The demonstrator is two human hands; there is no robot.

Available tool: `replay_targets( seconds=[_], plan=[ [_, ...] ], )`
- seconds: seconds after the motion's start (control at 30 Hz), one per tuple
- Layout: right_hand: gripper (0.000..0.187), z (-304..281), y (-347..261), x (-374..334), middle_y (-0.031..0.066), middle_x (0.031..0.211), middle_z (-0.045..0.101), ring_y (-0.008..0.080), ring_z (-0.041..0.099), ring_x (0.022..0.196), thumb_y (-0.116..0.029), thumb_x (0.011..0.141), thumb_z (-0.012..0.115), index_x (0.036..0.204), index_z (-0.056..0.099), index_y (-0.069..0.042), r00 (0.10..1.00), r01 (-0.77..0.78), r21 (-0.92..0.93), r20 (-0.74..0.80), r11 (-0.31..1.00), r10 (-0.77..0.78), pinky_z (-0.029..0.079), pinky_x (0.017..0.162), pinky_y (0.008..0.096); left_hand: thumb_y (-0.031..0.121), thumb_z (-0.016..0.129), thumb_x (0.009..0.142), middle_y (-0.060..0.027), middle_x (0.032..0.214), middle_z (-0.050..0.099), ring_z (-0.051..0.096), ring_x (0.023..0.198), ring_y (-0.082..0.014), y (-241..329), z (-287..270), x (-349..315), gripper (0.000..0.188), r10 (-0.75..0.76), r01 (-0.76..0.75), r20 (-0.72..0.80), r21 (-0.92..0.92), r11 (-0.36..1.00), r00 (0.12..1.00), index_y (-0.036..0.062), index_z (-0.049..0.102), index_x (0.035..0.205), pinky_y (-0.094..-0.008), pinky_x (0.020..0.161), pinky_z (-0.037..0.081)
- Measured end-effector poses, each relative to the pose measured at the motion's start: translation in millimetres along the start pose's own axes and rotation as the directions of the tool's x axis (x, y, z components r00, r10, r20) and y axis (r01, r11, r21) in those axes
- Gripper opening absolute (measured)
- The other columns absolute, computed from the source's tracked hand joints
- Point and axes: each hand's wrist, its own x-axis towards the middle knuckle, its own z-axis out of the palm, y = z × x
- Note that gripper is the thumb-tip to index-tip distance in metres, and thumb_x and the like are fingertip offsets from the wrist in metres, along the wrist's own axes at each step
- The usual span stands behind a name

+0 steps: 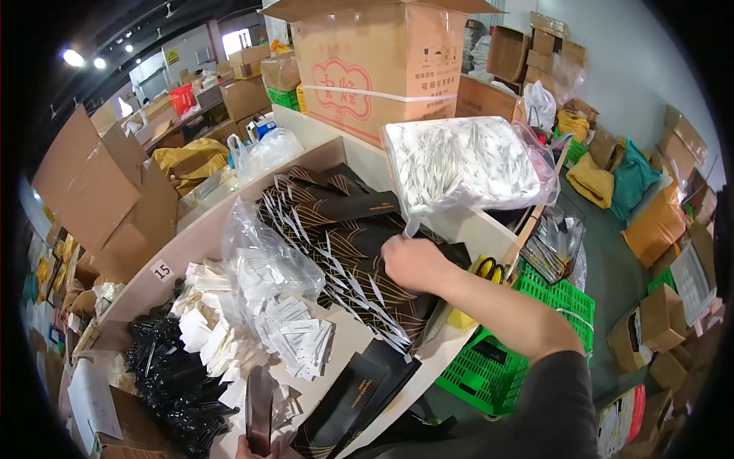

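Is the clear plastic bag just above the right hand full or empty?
Full, or nearly so: white, slender pieces crowd most of the clear plastic bag.

Dark sleeve point(562, 398), bare forearm point(516, 315)

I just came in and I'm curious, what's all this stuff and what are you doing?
A person's left hand holds a slim dark sleeve near the lower edge. The right hand is by the bottom corner of a clear bag full of thin white pieces; whether it grips the bag is hard to tell. Below that bag lie gold-lined black sleeves. To their left are small white packets and a shiny black pile.
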Motion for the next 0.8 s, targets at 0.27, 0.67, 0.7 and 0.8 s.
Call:
replay_targets(
  seconds=[0.27,0.67,0.7,0.8],
  plan=[
    [0.019,29.6,61.4,-22.0,0.0152,0.086,0.072,0.033,0.071,0.08,-0.013,0.084,0.056,0.081,0.074,-0.006,0.878,-0.46,-0.107,0.091,0.881,0.469,0.057,0.068,0.0424,0.011,0.082,0.066,-0.0017,0.069,0.056,0.052,0.063,-0.0122,-6.7,8.4,3.8,0.033,0.04,-0.031,0.1,-0.091,0.995,0.994,0.0054,0.054,0.083,-0.0301,0.059,0.045],
    [0.039,-12.3,13.3,174.5,0.0217,0.093,0.067,0.0414,0.063,0.092,-0.039,0.096,0.053,0.089,0.066,-0.002,0.82,-0.201,0.585,-0.338,0.786,0.462,0.051,0.08,0.0502,0.024,0.085,0.077,-0.0052,0.073,0.064,0.059,0.063,-0.0159,-4.6,-4.8,-6.9,0.032,0.169,-0.173,0.07,0.063,0.983,0.983,0.0049,0.062,0.088,-0.0303,0.06,0.049],
    [0.044,7.5,32.9,188.5,0.0234,0.101,0.068,0.0437,0.063,0.099,-0.042,0.097,0.051,0.094,0.067,-0.001,0.805,-0.303,0.654,-0.214,0.693,0.554,0.05,0.084,0.0514,0.022,0.086,0.076,-0.0052,0.072,0.063,0.057,0.062,-0.0153,-8.1,-11.2,-18.4,0.032,0.094,-0.097,0.086,0.032,0.995,0.992,0.0045,0.062,0.088,-0.0301,0.06,0.048],
    [0.067,64.8,77.0,190.2,0.0298,0.126,0.061,0.0426,0.056,0.123,-0.054,0.099,0.039,0.131,0.058,0.001,0.786,-0.515,0.693,0.147,0.504,0.601,0.041,0.106,0.047,0.018,0.085,0.076,-0.0037,0.071,0.058,0.052,0.063,-0.0145,-27.2,-29.7,-54.8,0.031,0.028,-0.028,0.004,0.061,0.998,1.0,0.0041,0.06,0.087,-0.0298,0.06,0.046]
  ],
)
